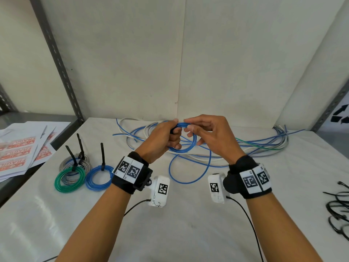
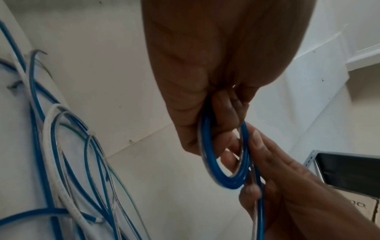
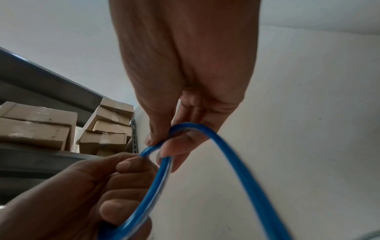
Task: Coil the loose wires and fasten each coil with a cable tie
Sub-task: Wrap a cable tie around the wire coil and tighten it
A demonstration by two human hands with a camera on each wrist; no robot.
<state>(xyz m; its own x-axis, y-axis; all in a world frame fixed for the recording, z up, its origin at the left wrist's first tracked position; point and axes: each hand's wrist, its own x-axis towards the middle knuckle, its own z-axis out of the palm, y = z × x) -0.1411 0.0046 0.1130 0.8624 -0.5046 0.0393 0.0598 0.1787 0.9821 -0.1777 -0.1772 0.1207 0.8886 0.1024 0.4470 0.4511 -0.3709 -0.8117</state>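
Observation:
A small coil of blue wire point(image 1: 186, 138) hangs above the table between both hands. My left hand point(image 1: 166, 137) grips its left side with curled fingers; the coil point(image 2: 224, 162) loops out from that fist in the left wrist view. My right hand point(image 1: 204, 129) pinches the top strand between thumb and fingertips, and the blue wire point(image 3: 205, 134) bends over those fingers in the right wrist view. A loose tail of the blue wire point(image 1: 188, 178) droops in a loop onto the table. A pile of loose blue, white and green wires point(image 1: 260, 146) lies behind.
Finished coils lie at the left: a green coil point(image 1: 69, 179), a grey coil point(image 1: 75, 163) and a blue coil point(image 1: 99, 177), each with an upright black tie. Spare black cable ties point(image 1: 338, 208) lie at the right edge. Printed sheets point(image 1: 20, 150) cover the left shelf.

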